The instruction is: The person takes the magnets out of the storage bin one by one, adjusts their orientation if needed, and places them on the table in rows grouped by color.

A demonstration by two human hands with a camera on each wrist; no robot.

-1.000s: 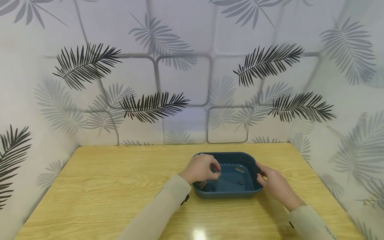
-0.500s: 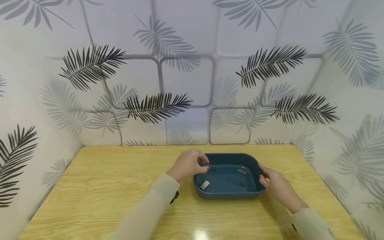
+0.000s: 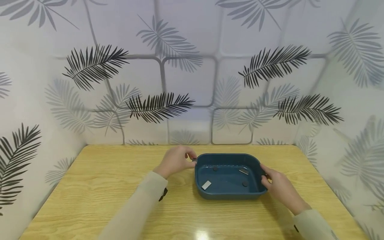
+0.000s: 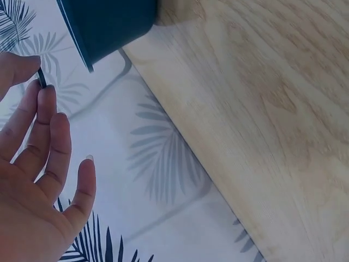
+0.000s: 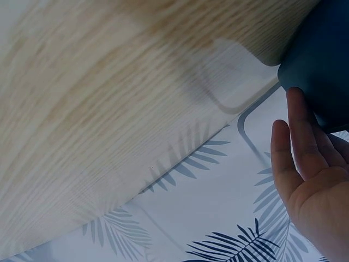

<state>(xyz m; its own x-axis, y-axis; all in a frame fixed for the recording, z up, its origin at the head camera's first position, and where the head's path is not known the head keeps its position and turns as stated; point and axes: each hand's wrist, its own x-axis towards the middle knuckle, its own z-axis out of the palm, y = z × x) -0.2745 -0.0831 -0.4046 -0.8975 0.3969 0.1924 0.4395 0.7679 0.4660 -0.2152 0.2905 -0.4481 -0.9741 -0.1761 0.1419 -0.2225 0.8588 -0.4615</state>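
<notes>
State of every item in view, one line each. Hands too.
Left-hand grip: pinching dark piece, beside tray
Dark piece: held, clear of tray
Right-hand grip: holding tray's right end
Blue tray: upright, open-topped, on table
White block: lying in tray, front left
Two dark discs: in tray
Slim piece: in tray, back right; flat or leaning unclear

Left arm (image 3: 135, 205), one: extended forward. Left hand (image 3: 175, 162): thumb and two fingertips in a pinch, other fingers apart. Right arm (image 3: 313, 224), one: extended forward. Right hand (image 3: 281, 187): thumb and forefinger parted.
</notes>
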